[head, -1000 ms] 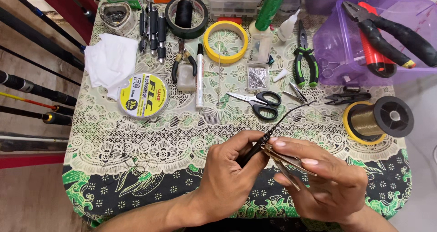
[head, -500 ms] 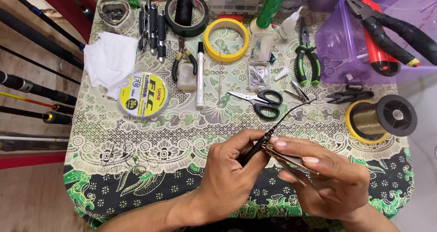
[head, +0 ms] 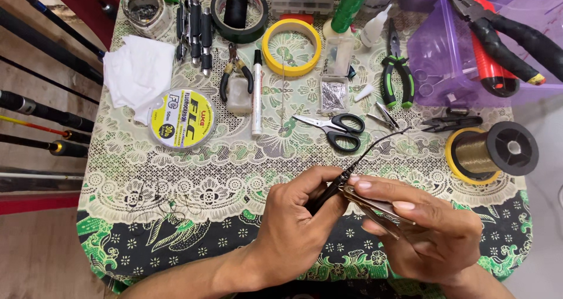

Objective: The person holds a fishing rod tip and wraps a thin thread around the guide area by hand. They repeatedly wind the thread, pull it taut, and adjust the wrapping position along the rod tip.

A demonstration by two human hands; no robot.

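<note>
My left hand pinches a thin black rod tip near its thicker end, low in the middle of the view. The rod's fine end curves up and right toward the black tweezers. My right hand grips small metal pliers, whose jaws meet the rod right where my left fingers hold it. Both hands hover above the patterned tablecloth near the table's front edge.
Black-handled scissors, a white marker, a round line spool, yellow tape ring, green pliers and a brown line reel lie behind my hands. A purple tray holds large pliers. Fishing rods lean at left.
Both hands stay almost in place; the rod and pliers have shifted only slightly.
</note>
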